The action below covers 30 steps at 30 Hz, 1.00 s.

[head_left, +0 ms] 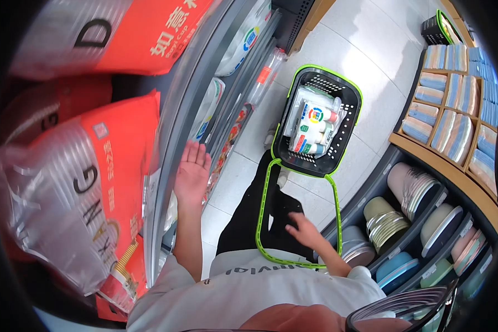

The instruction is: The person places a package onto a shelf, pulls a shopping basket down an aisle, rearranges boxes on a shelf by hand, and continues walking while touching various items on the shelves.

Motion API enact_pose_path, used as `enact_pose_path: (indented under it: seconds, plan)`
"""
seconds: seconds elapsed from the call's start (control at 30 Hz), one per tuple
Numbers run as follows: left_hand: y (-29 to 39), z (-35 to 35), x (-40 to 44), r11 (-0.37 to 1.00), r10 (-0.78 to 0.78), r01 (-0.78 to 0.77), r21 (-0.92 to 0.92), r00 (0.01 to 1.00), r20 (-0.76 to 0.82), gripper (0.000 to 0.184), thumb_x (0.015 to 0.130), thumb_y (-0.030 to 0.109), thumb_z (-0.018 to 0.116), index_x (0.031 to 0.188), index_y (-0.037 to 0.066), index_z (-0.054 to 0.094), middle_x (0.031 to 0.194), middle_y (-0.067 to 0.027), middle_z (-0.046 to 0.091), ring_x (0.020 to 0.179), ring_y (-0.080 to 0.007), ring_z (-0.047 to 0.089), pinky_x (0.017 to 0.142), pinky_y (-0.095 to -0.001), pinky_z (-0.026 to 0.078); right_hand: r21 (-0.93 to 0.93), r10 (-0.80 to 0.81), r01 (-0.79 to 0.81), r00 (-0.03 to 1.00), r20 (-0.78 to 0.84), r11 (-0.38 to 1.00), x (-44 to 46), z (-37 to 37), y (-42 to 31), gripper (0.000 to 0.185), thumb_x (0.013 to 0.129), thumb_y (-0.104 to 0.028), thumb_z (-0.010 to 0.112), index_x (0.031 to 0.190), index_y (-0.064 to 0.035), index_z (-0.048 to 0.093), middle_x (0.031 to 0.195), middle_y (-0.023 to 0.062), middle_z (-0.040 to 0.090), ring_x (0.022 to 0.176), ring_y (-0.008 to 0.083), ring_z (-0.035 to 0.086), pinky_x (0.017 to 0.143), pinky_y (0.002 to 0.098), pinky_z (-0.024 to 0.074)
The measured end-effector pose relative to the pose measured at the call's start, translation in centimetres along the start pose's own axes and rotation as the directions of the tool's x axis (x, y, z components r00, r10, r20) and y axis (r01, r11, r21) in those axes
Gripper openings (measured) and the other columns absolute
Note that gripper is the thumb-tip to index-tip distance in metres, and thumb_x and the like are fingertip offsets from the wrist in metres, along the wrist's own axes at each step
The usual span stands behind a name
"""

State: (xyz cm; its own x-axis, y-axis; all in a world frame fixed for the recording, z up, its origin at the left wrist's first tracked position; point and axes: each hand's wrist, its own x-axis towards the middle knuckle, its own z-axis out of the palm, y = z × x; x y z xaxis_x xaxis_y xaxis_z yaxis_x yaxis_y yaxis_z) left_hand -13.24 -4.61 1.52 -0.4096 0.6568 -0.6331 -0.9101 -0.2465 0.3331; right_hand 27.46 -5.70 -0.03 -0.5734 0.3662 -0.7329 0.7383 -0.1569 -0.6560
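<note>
My left hand (192,172) is open with the palm up and fingers stretched out, beside the edge of the grey shelf (169,138). It holds nothing. My right hand (302,230) is also open and empty, in front of my shirt, within the outline of a green basket handle (260,213). That handle reaches my right forearm. Beyond it is a black shopping basket (345,141) with a green rim. Inside lies a plastic-wrapped pack (314,128) with colourful labels. Left of my hand, red-and-clear packs of plastic cups (77,193) stand on the shelf.
Lower shelves on the left hold white packs (240,47). On the right, a rack carries stacked bowls and tubs (384,221), with folded striped cloths (454,124) in a divided wooden display. Another black basket (436,30) is at the far right. Tiled floor (365,33) runs between.
</note>
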Motion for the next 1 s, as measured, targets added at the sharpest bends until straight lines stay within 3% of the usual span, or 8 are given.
enact_pose_path:
  seconds: [0.13, 0.3, 0.5, 0.6, 0.77, 0.83, 0.93, 1.0]
  plan:
    - [-1.0, 0.2, -0.8, 1.0, -0.009, 0.009, 0.011, 0.999, -0.039, 0.042, 0.104, 0.034, 0.043, 0.135, 0.007, 0.052, 0.123, -0.0092, 0.062, 0.12, -0.0245, 0.055, 0.105, -0.0434, 0.041, -0.025, 0.045, -0.041, 0.982, 0.186, 0.999, -6.1, 2.8, -0.3, 0.055, 0.095, -0.039, 0.061, 0.133, 0.0004, 0.054, 0.124, 0.0216, 0.06, 0.117, 0.0384, 0.057, 0.099, 0.0432, 0.047]
    - [-1.9, 0.4, -1.8, 0.997, 0.042, -0.041, 0.064, 0.999, -0.014, 0.043, 0.103, 0.035, 0.047, 0.134, 0.005, 0.051, 0.119, -0.0108, 0.064, 0.116, -0.0257, 0.058, 0.104, -0.0443, 0.043, -0.152, 0.056, -0.034, 0.988, 0.144, 0.988, -13.2, 6.5, 2.9, 0.057, 0.095, -0.048, 0.057, 0.13, -0.0027, 0.058, 0.122, 0.018, 0.062, 0.115, 0.0364, 0.058, 0.096, 0.0443, 0.0478]
    - [-4.6, 0.6, -5.5, 0.987, -0.063, 0.074, 0.14, 0.994, -0.085, 0.017, 0.098, 0.022, 0.06, 0.105, 0.006, 0.064, 0.101, -0.0075, 0.067, 0.099, -0.0219, 0.063, 0.088, -0.0379, 0.05, -0.319, -0.022, 0.001, 0.998, -0.063, 0.948, -16.5, 10.5, 2.8, 0.044, 0.092, -0.047, 0.06, 0.098, -0.0047, 0.07, 0.094, 0.011, 0.064, 0.097, 0.0319, 0.061, 0.079, 0.0468, 0.0463]
    - [-8.0, 2.7, -11.2, 0.947, -0.165, 0.136, 0.292, 0.983, 0.08, 0.013, 0.097, 0.02, 0.061, 0.097, 0.008, 0.065, 0.094, -0.0053, 0.066, 0.093, -0.0195, 0.062, 0.082, -0.0374, 0.05, -0.435, -0.055, -0.035, 0.98, -0.193, 0.9, -17.0, 13.1, 3.1, 0.041, 0.092, -0.046, 0.061, 0.094, -0.0049, 0.069, 0.09, 0.0113, 0.065, 0.093, 0.0322, 0.061, 0.077, 0.0474, 0.0457]
    - [-10.3, 7.5, -19.2, 0.911, -0.127, 0.049, 0.409, 0.978, 0.168, 0.023, 0.096, 0.02, 0.065, 0.116, 0.008, 0.059, 0.105, -0.0062, 0.064, 0.099, -0.0212, 0.062, 0.087, -0.0406, 0.049, -0.443, -0.059, -0.092, 0.947, -0.316, 0.892, -17.6, 14.9, 2.6, 0.039, 0.092, -0.044, 0.06, 0.088, -0.0054, 0.068, 0.087, 0.0126, 0.067, 0.09, 0.033, 0.064, 0.076, 0.0483, 0.0466]
    - [-10.1, 4.7, -13.1, 0.942, -0.063, 0.029, 0.335, 0.994, 0.092, 0.035, 0.093, 0.019, 0.07, 0.122, 0.01, 0.054, 0.116, -0.0069, 0.062, 0.106, -0.0238, 0.06, 0.091, -0.0416, 0.049, -0.442, -0.046, -0.114, 0.941, -0.336, 0.89, -17.8, 14.3, 2.7, 0.039, 0.092, -0.044, 0.06, 0.088, -0.0059, 0.068, 0.087, 0.0127, 0.068, 0.089, 0.0332, 0.065, 0.076, 0.0482, 0.047]
    - [-8.3, -0.1, -2.6, 0.99, -0.109, 0.134, 0.041, 0.921, -0.374, 0.069, 0.089, 0.023, 0.074, 0.144, 0.006, 0.037, 0.152, -0.0111, 0.036, 0.127, -0.0284, 0.049, 0.1, -0.0431, 0.045, -0.422, -0.013, -0.13, 0.948, -0.319, 0.897, -19.0, 14.3, 3.6, 0.04, 0.092, -0.046, 0.06, 0.091, -0.0069, 0.069, 0.089, 0.0142, 0.07, 0.09, 0.0347, 0.067, 0.076, 0.0496, 0.0483]
    - [-7.9, -1.5, -0.5, 0.993, 0.049, -0.039, 0.108, 0.994, -0.099, 0.075, 0.09, 0.036, 0.073, 0.148, 0.007, 0.035, 0.155, -0.0124, 0.033, 0.135, -0.0263, 0.046, 0.108, -0.0441, 0.039, -0.446, 0.015, -0.14, 0.962, -0.273, 0.884, -18.5, 14.2, 5.7, 0.043, 0.091, -0.049, 0.059, 0.094, -0.0074, 0.07, 0.09, 0.0164, 0.071, 0.092, 0.0357, 0.067, 0.075, 0.051, 0.0492]
